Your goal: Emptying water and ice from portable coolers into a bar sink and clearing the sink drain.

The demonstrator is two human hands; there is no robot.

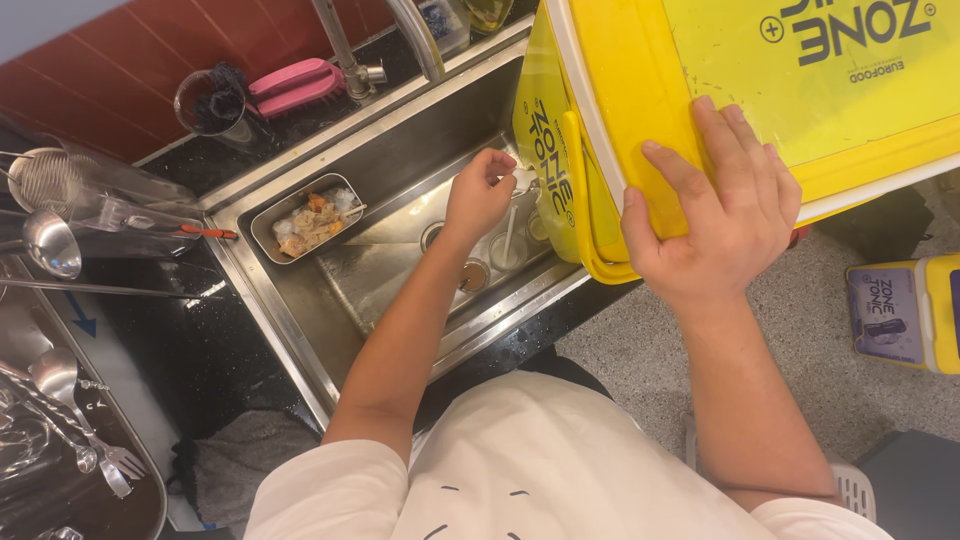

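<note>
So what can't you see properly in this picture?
- Head view: the left hand pinches something small and white; its fingers hide what it is.
- The yellow bucket covers the sink's right side.
- Its lid, under the right hand, is cut off by the frame edge.
- Food in the metal tray is too small to identify.

The scene is brightly and evenly lit from overhead with a warm cast. Glare streaks the steel sink [330, 290] rim toward 9 o'clock, and the ladle [50, 243] at 9 o'clock carries a sharp highlight. The yellow bucket [720, 90] at 1 o'clock looks saturated but not blown out. Soft shadow lies under the bucket at the sink's drain. Focus is crisp at centre; straight lines bend slightly near the edges.
</note>
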